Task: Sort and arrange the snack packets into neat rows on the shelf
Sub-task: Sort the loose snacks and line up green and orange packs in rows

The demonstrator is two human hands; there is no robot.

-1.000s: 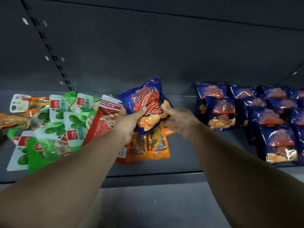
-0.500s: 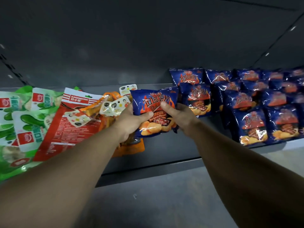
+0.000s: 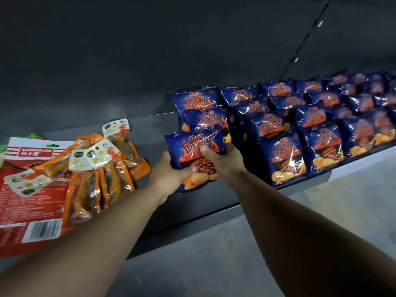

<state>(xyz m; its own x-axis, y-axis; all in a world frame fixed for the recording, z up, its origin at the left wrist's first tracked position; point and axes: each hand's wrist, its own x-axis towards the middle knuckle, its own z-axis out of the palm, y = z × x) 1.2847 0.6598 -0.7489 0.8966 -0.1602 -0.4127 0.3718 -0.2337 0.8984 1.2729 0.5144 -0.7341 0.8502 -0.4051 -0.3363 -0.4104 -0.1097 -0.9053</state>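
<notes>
Since the earlier frame, both hands have carried the blue chip packet (image 3: 194, 155) rightward, so it now sits at the centre of the frame, right up against the front of the leftmost column of blue packets (image 3: 300, 125). Green packets that filled the left side before have almost slid out of view; only a sliver of green remains at the left edge.

Left hand (image 3: 169, 174) holds the packet's lower left corner, its thumb curled over the front, so that grip is clamped on the packet. Right hand (image 3: 222, 159) holds the right side, thumb pressed across the printed front and fingers wrapped behind, likewise clamped on it. The packet stands tilted, its top edge toward the back wall, its bottom near the shelf (image 3: 150, 129) surface.

Right of centre, the blue packets stand in overlapping rows running to the right edge of the frame. At lower left lies a flat red pouch (image 3: 27, 189) with a barcode, and a fan of orange packets (image 3: 102, 179) with white header cards rests partly on it.
</notes>
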